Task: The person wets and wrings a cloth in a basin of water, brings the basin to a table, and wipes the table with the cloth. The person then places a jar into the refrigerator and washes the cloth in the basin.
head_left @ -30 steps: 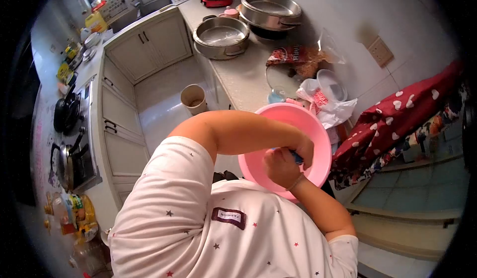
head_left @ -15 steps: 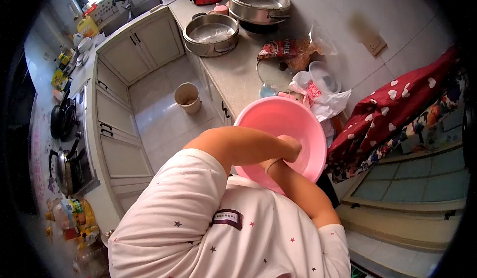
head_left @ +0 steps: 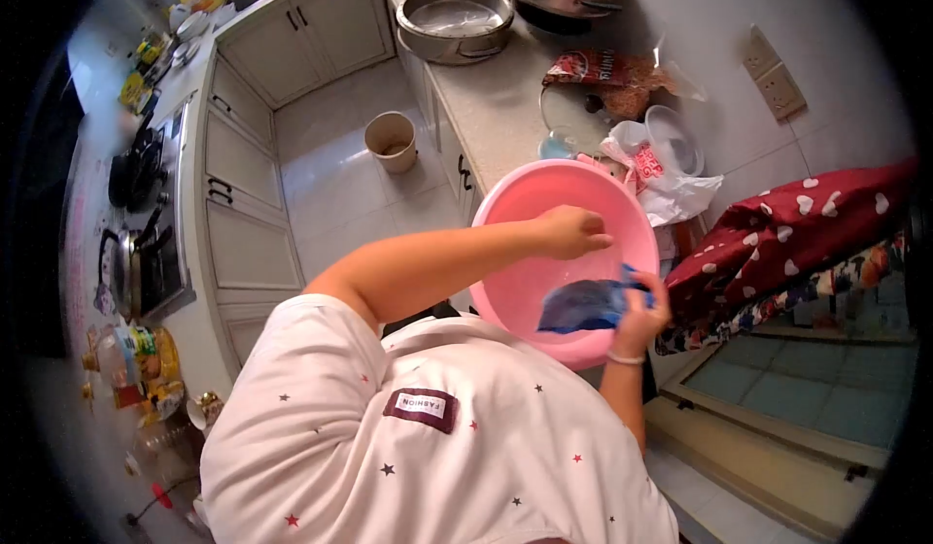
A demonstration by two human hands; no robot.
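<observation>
A pink basin [head_left: 501,194] rests by the counter's near end, in front of my body. My left hand [head_left: 571,232] is over the basin, its fingers bent and a little apart, with nothing visible in them. At the basin's right rim, my right hand [head_left: 643,319] grips a crumpled blue piece of thin material [head_left: 583,306], perhaps a bag or cloth, which hangs out to the left over the basin. A bracelet circles my right wrist.
Steel pans [head_left: 455,21], a red food packet [head_left: 593,66] and a white plastic bag [head_left: 680,194] lie on the counter [head_left: 486,117]. A bin [head_left: 391,142] stands on the floor. Red heart-patterned fabric [head_left: 777,223] hangs at right; the stove [head_left: 160,253] is at left.
My hands, close together in the basin before, have moved apart. My right hand has come to the right rim with the blue material, now spread into view. The camera view has shifted.
</observation>
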